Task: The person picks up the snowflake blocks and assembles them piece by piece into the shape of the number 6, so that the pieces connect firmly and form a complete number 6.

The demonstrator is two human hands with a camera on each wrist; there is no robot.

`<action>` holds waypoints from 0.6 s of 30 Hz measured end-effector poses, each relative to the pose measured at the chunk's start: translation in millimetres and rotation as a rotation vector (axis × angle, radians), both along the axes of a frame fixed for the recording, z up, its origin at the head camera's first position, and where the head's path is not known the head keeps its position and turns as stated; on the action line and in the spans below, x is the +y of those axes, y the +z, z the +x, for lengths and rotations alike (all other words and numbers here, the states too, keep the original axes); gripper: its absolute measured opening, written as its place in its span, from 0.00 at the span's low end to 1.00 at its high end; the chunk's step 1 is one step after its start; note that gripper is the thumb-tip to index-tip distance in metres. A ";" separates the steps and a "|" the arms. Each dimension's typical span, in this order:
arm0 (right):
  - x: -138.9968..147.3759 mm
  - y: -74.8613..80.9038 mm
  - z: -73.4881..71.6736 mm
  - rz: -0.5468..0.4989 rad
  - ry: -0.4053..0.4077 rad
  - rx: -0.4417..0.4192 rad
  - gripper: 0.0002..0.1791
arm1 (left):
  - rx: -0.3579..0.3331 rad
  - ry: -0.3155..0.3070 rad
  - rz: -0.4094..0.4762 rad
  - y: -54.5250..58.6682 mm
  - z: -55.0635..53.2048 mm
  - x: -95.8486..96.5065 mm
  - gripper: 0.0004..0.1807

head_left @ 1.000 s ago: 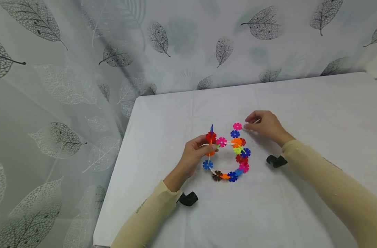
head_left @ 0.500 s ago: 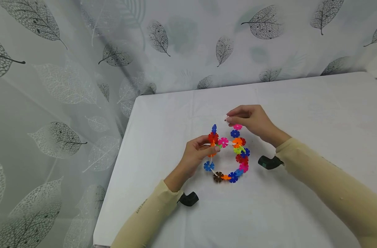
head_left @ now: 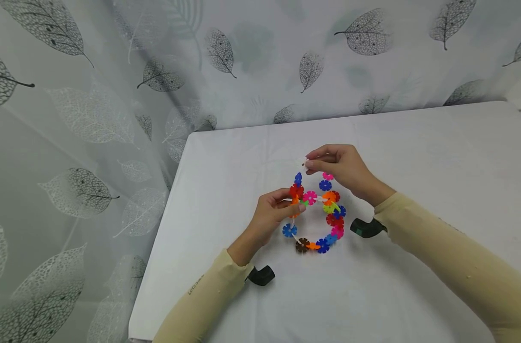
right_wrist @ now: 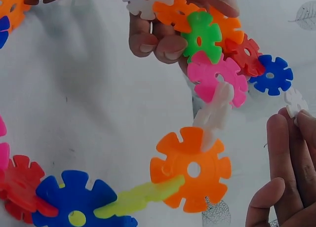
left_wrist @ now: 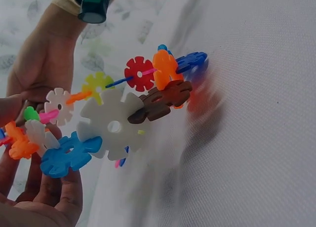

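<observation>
Colourful notched plastic snowflake discs interlock into a ring with two upright branches in the head view. My left hand (head_left: 270,210) grips the ring's left side, thumb in front near a green disc (right_wrist: 201,37). My right hand (head_left: 341,165) pinches a white snowflake disc (right_wrist: 295,101) between thumb and fingertips. That disc is right at the edge of the blue disc (right_wrist: 271,75), which tops the left branch above a red disc (head_left: 296,191). A pink disc (head_left: 327,176) tops the right branch, partly covered by my right hand. At the ring's bottom are a brown disc (head_left: 302,245) and a large-looking white disc (left_wrist: 113,124).
A white cloth covers the table (head_left: 226,166). Behind it and to the left hangs a leaf-patterned curtain (head_left: 260,57). Black wrist-camera mounts stick out from the left cuff (head_left: 261,275) and right cuff (head_left: 366,228), close over the cloth.
My right hand has moved left with the white disc, from beside the pink disc to the blue one. The ring in my left hand has shifted slightly right.
</observation>
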State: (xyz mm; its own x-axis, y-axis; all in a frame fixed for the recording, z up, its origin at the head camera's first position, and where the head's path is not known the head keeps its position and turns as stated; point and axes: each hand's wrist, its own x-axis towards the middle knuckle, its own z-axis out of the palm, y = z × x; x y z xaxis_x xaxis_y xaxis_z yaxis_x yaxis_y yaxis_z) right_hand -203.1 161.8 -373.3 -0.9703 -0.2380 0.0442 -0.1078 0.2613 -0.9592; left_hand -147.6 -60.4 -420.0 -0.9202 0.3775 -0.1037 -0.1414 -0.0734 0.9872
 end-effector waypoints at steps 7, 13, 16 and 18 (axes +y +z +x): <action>-0.6 0.4 0.7 -0.026 0.006 -0.031 0.19 | 0.009 0.008 -0.021 -0.1 -0.4 1.9 0.20; -0.5 0.2 1.0 -0.033 0.007 -0.044 0.17 | 0.024 0.057 -0.089 -1.0 -2.0 4.2 0.19; -0.4 -0.6 1.7 -0.038 0.010 -0.054 0.17 | 0.032 0.086 -0.102 -2.6 -3.1 6.1 0.19; -0.7 -1.3 1.9 -0.045 0.016 -0.060 0.18 | 0.040 0.106 -0.103 -2.9 -3.3 7.6 0.19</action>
